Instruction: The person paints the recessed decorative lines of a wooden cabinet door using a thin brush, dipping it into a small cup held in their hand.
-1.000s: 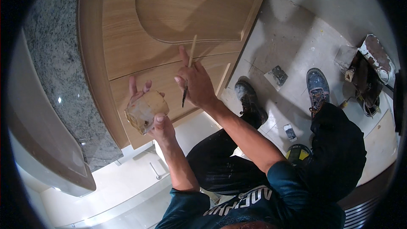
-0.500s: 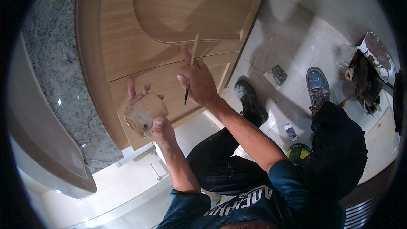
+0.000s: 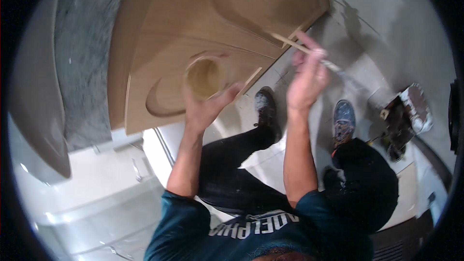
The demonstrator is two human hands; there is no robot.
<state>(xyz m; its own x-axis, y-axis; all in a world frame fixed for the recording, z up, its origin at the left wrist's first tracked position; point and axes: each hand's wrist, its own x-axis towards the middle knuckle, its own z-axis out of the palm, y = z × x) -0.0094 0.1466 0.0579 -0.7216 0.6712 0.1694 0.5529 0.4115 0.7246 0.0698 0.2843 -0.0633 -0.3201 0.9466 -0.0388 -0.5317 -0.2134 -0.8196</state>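
Observation:
My left hand [image 3: 205,111] is wrapped round a clear cup [image 3: 205,78] with something yellowish in it, held in front of the wooden cabinet [image 3: 166,63]. Its round mouth faces up toward me. To the right, my right hand [image 3: 309,75] grips a thin brush [image 3: 290,42] with a pale wooden handle. The handle's bare end points at the cabinet, while the other end stretches right over the floor and is smeared by motion. Brush and cup are well apart.
A grey stone countertop [image 3: 89,67] and a pale basin [image 3: 36,82] lie at the left. On the tiled floor at the right rests a dark bag of tools [image 3: 398,125]. My shoes [image 3: 266,108] stand below my hands, and a metal handle [image 3: 137,170] juts out at lower left.
My right hand has swung right, away from the cup and cabinet, turning the brush so its working end points right. The cup has tilted to show its mouth. The whole view has shifted.

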